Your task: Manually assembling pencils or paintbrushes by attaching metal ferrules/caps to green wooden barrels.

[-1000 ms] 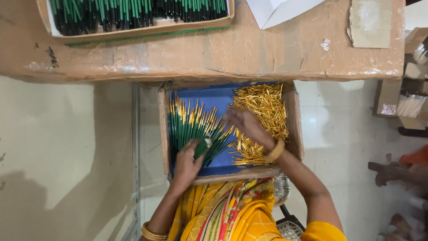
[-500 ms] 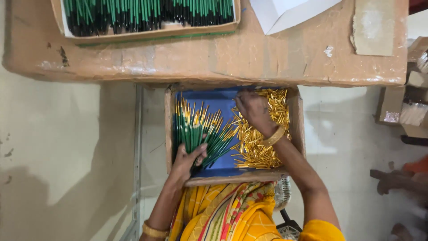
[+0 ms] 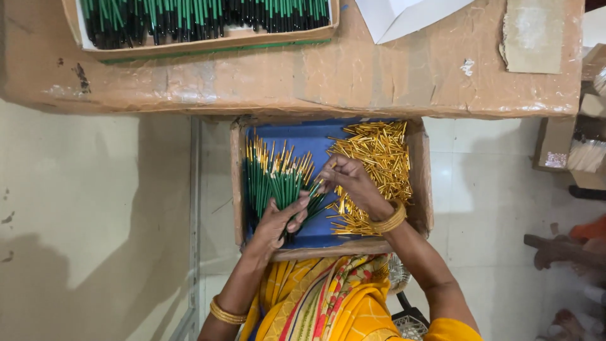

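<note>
Pencils: a fanned bunch of green pencils with gold tips [image 3: 278, 183] is held low in the blue-lined cardboard box [image 3: 237, 183], on its left side.
Long axis: the bunch runs away from the body, with gold ends spread toward the bench and the gathered ends toward the lap.
Left hand: the left hand [image 3: 281, 221] is wrapped around the near end of the bunch, and its fingers [image 3: 302, 203] are closed on the shafts.
Right hand: the right hand [image 3: 353, 183] is set just to the right of the fan, with its fingertips pinched at the far-right pencils; whether a gold piece is gripped there cannot be told.
Key relation: the pencil tips lie left of and level with the right fingers, so the right hand is the nearer one to the free ends.
Gold caps: a loose heap of gold metal caps [image 3: 379, 158] is piled in the right half of the box, under and beyond the right wrist.
Further out: a cardboard-covered bench [image 3: 315, 76] is seen above the box, bearing a tray of dark and green pencils [image 3: 208, 19] and a white sheet [image 3: 404, 16].
</note>
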